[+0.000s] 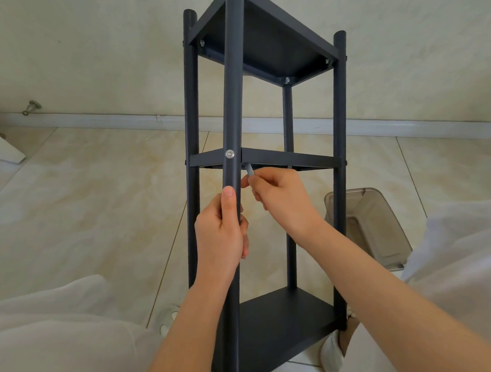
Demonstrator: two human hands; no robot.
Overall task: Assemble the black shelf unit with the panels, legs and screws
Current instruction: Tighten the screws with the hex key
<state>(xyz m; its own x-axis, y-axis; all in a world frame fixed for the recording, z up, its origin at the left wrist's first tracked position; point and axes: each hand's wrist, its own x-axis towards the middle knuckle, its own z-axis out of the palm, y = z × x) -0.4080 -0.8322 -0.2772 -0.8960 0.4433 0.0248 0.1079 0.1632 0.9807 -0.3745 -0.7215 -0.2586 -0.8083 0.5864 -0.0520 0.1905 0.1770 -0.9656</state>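
- The black shelf unit (337, 103) stands upright on the tiled floor (84, 193) between the person's knees, with three panels already on its four round legs.
- The left hand (221, 234) wraps its fingers round the near leg (233, 102), thumb laid up the tube, just below a silver screw (229, 154) at the middle panel (288, 157).
- The right hand (281, 201) pinches a short grey tool, probably a hex key (249, 169). Its shaft slants up and left, with the tip at the panel's underside just right of that leg.
- The fastening point seems to lie above and left of the right fingers, so that hand is nearer.
- The legs are smooth matt tubes. The panels are flat, thin-edged and matt black.
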